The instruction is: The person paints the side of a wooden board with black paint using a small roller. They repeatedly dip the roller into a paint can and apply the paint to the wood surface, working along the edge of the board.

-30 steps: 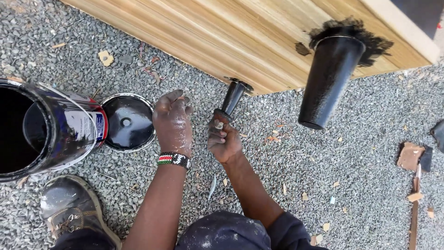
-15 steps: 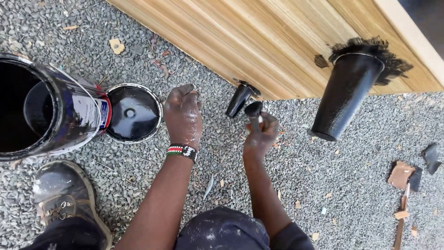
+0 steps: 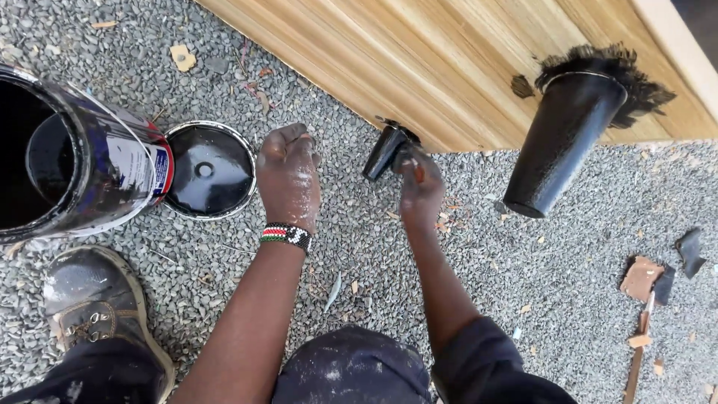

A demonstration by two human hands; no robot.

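Observation:
My right hand [image 3: 420, 187] grips a small paintbrush, its bristles against a short black tapered leg [image 3: 385, 151] fixed under a pale wooden panel [image 3: 449, 67]. The brush is mostly hidden by my fingers. My left hand [image 3: 288, 179] rests knuckles-down on the grey gravel as a closed fist, holding nothing, with a beaded band at the wrist. A larger black cone-shaped leg [image 3: 561, 146] stands further right on the panel, with black paint smeared round its base.
An open tin of black paint [image 3: 67, 157] lies tilted at the left, its lid [image 3: 209, 170] flat on the gravel beside my left hand. A worn boot [image 3: 90, 307] is at lower left. Wood scraps [image 3: 651, 284] lie at the right.
My right hand has moved up and to the right, from below the small leg to beside its tip. The view has shifted left, and my left fist stays planted on the gravel.

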